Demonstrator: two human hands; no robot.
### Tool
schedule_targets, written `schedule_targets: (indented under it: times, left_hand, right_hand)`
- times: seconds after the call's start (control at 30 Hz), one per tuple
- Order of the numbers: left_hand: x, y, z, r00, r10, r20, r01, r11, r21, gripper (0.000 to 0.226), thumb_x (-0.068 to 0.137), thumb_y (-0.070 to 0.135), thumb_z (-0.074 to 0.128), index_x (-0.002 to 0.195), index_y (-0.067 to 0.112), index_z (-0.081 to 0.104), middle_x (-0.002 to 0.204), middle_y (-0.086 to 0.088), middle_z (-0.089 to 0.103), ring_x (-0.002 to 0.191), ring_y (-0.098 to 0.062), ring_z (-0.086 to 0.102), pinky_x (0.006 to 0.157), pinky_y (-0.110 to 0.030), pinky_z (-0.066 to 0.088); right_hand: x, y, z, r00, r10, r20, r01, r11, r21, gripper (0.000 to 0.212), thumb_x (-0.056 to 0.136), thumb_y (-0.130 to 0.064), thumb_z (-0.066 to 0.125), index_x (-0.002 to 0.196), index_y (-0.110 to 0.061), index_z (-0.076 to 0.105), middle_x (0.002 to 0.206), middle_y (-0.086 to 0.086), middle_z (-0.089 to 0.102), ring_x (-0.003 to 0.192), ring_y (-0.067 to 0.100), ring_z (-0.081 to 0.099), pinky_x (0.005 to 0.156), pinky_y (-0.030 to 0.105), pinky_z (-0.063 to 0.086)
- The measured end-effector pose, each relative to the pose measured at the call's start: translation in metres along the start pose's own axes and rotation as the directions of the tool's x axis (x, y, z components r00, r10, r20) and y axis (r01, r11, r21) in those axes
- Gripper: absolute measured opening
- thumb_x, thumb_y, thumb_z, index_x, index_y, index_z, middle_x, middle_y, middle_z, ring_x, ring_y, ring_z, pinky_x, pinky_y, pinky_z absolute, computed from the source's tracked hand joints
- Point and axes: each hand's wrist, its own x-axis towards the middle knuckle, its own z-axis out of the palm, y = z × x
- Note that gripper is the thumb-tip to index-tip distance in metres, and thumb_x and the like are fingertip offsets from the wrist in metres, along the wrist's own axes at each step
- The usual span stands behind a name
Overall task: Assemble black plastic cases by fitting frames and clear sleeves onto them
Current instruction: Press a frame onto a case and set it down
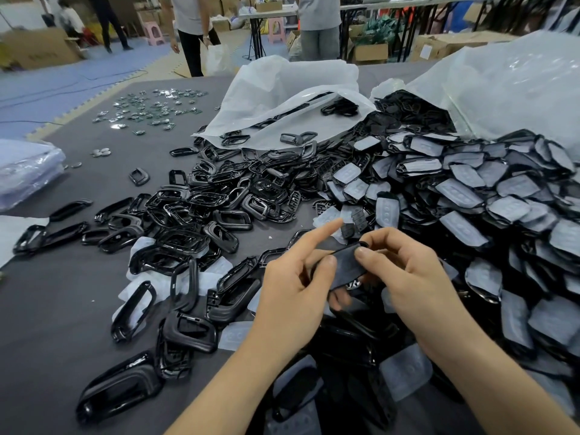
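Over the near middle of the grey table (62,309), one black case (346,265) is held between two hands. The left hand (292,287) grips the case's left end: the thumb is pressed on its upper face, the index finger is stretched straight out past it, and the other fingers are curled beneath. The right hand (408,271) pinches the case's right end, with the thumb on top and the fingers curled over the far edge.

Left of the case and beyond it, black frames (219,196) are spread loosely and heaped on the table; they are too many to be counted. Right of the case, a larger heap of black parts in clear sleeves (470,189) is piled, likewise beyond counting. A few loose clear sleeves are seen among the frames just left of the case.

Behind the case, two white plastic bags are shown, both lying open with their contents spilling out: one (282,98) over the frames, one (502,89) over the sleeved heap. Far to the left of the case and beyond it, several dozen small shiny pieces (150,108) are scattered. At the table's left edge, one stack of clear film (25,171) is placed.

Well beyond the case, off the table, three standing persons are seen from the shoulders down (106,17), (191,26), (320,23), along with two pink stools.
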Motion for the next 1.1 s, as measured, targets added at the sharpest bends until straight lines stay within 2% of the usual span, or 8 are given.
schedule_targets:
  times: [0.07,0.33,0.43,0.53,0.67,0.83,1.0,1.1]
  left_hand:
    - [0.0000,0.0006,-0.0001,1.000,-0.031,-0.003,0.031,0.999,-0.028,0.046,0.097,-0.004,0.045,0.125,0.030,0.056,0.050,0.017,0.051,0.047,-0.015,0.059,0.054,-0.025,0.053]
    - [-0.0010,0.0050,0.0000,0.993,-0.117,0.018,0.118,0.980,-0.158,0.049,0.096,-0.008,0.043,0.129,0.027,0.054,0.058,0.011,0.062,0.050,-0.019,0.060,0.046,-0.016,0.041]
    - [-0.0013,0.0051,0.0001,0.991,-0.129,0.017,0.130,0.965,-0.226,0.049,0.092,-0.006,0.043,0.127,0.026,0.056,0.068,-0.003,0.067,0.050,-0.018,0.060,0.044,-0.018,0.040]
    - [-0.0013,0.0053,0.0015,0.992,-0.128,0.010,0.126,0.961,-0.247,0.049,0.083,0.004,0.041,0.125,0.023,0.059,0.065,-0.001,0.066,0.049,-0.019,0.059,0.044,-0.020,0.040]
    - [-0.0024,0.0048,0.0006,0.991,-0.135,0.016,0.135,0.961,-0.240,0.051,0.082,0.002,0.037,0.122,0.023,0.061,0.068,-0.003,0.065,0.045,-0.018,0.054,0.044,-0.023,0.041]
    - [-0.0014,0.0033,-0.0013,0.991,-0.129,-0.023,0.124,0.982,-0.141,0.057,0.089,-0.012,0.032,0.122,0.023,0.062,0.054,-0.003,0.054,0.042,-0.020,0.050,0.044,-0.021,0.040]
    - [-0.0002,0.0039,-0.0017,0.993,-0.114,-0.023,0.111,0.987,-0.120,0.046,0.081,0.007,0.038,0.116,0.022,0.065,0.047,-0.007,0.050,0.041,-0.021,0.049,0.043,-0.022,0.041]
    - [-0.0004,0.0028,0.0003,0.996,-0.083,-0.019,0.081,0.995,-0.064,0.031,0.087,0.012,0.047,0.106,0.024,0.068,0.049,-0.005,0.053,0.040,-0.017,0.054,0.045,-0.022,0.045]
  right_hand:
    - [0.0003,-0.0003,0.0000,1.000,0.005,-0.002,-0.005,1.000,0.002,0.010,0.087,-0.019,0.062,0.077,-0.021,0.062,0.066,-0.004,0.059,0.065,0.013,0.056,0.068,0.034,0.047]
    - [0.0002,-0.0020,0.0015,1.000,-0.006,-0.003,0.006,1.000,0.022,0.010,0.086,-0.013,0.061,0.076,-0.014,0.060,0.063,-0.007,0.056,0.063,0.011,0.052,0.062,0.023,0.044]
    - [-0.0003,-0.0035,0.0020,1.000,-0.009,-0.002,0.009,0.999,0.046,0.009,0.087,-0.012,0.060,0.077,-0.012,0.059,0.066,-0.005,0.055,0.066,0.013,0.052,0.065,0.025,0.046]
    - [-0.0009,-0.0049,0.0016,1.000,-0.006,0.002,0.005,0.999,0.044,0.010,0.086,-0.013,0.060,0.076,-0.012,0.058,0.066,-0.002,0.055,0.066,0.016,0.052,0.065,0.027,0.046]
    - [-0.0027,-0.0056,0.0021,1.000,0.000,0.018,0.000,1.000,0.015,0.011,0.083,-0.011,0.059,0.073,-0.011,0.056,0.060,-0.003,0.052,0.061,0.015,0.048,0.058,0.024,0.041]
    - [-0.0031,-0.0057,0.0027,0.998,0.023,0.061,-0.023,1.000,-0.002,0.009,0.082,-0.010,0.060,0.073,-0.012,0.060,0.062,0.005,0.054,0.061,0.020,0.049,0.064,0.042,0.043]
    - [-0.0020,-0.0044,0.0038,0.998,-0.016,0.059,0.016,1.000,0.002,0.012,0.085,-0.005,0.060,0.074,-0.010,0.062,0.062,-0.002,0.058,0.059,0.014,0.055,0.061,0.028,0.048]
    - [-0.0008,-0.0032,0.0041,0.999,-0.014,0.031,0.013,1.000,0.009,0.017,0.084,0.001,0.059,0.072,-0.010,0.061,0.061,-0.003,0.058,0.059,0.013,0.054,0.057,0.022,0.046]
